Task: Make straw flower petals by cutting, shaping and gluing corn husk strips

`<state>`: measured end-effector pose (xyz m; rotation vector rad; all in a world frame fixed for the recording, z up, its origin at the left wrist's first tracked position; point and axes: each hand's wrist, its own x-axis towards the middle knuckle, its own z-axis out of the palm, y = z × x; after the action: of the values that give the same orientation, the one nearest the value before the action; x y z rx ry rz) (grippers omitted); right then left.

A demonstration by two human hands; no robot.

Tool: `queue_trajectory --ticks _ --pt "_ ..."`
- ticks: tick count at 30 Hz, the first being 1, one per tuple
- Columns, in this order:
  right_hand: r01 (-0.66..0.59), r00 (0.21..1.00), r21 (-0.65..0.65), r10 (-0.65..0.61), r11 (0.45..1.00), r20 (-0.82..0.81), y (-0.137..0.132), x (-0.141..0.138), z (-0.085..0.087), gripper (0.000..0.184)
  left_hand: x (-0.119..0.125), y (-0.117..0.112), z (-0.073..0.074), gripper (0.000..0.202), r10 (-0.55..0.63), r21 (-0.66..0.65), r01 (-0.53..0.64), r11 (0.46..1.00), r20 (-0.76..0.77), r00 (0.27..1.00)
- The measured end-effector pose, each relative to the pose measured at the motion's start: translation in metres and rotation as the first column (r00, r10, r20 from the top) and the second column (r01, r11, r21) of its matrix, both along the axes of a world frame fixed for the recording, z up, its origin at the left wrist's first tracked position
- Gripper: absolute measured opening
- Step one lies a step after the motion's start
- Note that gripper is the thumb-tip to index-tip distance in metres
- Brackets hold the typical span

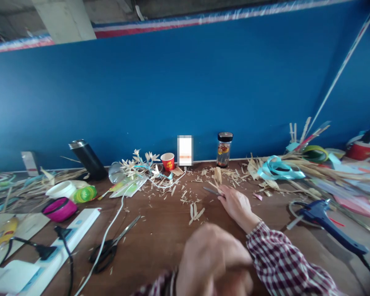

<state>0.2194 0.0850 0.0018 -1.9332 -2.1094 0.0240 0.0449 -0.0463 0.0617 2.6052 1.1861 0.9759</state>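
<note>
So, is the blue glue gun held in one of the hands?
No, the blue glue gun lies on the table, apart from the right hand and left hand.

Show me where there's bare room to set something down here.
On the table, the widest bare patch lies between the scissors and the left hand; a smaller one lies between the right sleeve and the glue gun. It's crowded left, around the power strip, along the back, with flowers and scraps, and right, around the ribbon.
</note>
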Motion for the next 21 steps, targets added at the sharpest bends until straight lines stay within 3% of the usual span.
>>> queue_trajectory --ticks 1,3,5,7,14,21 --pt "-0.003 1.0 0.005 0.003 1.0 0.0 0.0 0.0 0.0 0.022 -0.002 0.024 -0.005 0.025 0.02 -0.011 -0.02 1.0 0.003 1.0" --pt "-0.004 1.0 0.011 0.004 1.0 -0.001 0.0 0.0 0.0 0.021 -0.01 0.07 -0.018 0.022 0.216 -0.078 -0.22 0.972 -0.052 0.975" --pt "-0.002 1.0 0.002 0.002 1.0 -0.003 0.0 0.0 0.001 0.021 -0.022 0.106 -0.032 0.018 0.387 -0.156 -0.418 0.895 -0.195 0.901" --pt "-0.009 1.0 -0.007 0.009 1.0 -0.005 -0.001 0.001 0.003 0.021 -0.033 0.126 -0.043 0.017 0.442 -0.204 -0.506 0.838 -0.292 0.848" --pt "-0.02 1.0 -0.018 0.02 1.0 0.0 -0.002 0.001 0.005 0.019 -0.045 0.132 -0.06 0.023 0.264 -0.406 -0.341 0.848 -0.233 0.936" --pt "-0.026 1.0 -0.008 0.026 1.0 -0.014 0.0 0.002 0.002 0.022 -0.042 0.13 -0.063 0.015 0.265 -0.32 -0.358 0.877 -0.299 0.917"
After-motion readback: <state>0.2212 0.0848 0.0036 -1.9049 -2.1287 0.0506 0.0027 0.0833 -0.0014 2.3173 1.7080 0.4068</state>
